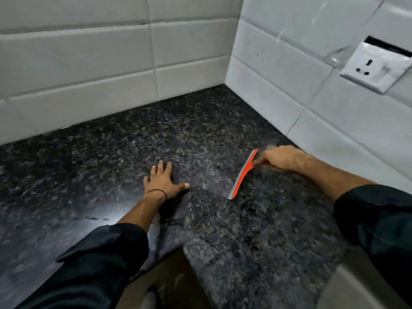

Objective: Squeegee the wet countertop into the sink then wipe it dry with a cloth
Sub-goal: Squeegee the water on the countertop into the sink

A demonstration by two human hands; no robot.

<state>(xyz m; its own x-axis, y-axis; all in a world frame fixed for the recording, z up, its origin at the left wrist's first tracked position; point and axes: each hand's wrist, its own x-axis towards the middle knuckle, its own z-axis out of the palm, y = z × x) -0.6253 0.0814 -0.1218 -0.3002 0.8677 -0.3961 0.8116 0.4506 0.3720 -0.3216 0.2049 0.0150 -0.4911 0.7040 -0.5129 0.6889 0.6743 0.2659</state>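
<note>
One dark speckled worktop (111, 166) fills the corner between two tiled walls; neither sink nor cloth is in view, so water pushed the wrong way may run off the near edge to the floor. One socket (376, 65) sits on the right wall, and spray flung that way would be a hazard. Two hands: the left hand (163, 181) lies flat, fingers apart, and may slip on the wet stone. The right hand (281, 159) has its fingers clamped on the handle of one red squeegee (243, 173), blade on the worktop at right; a tilt would leave streaks.
</note>
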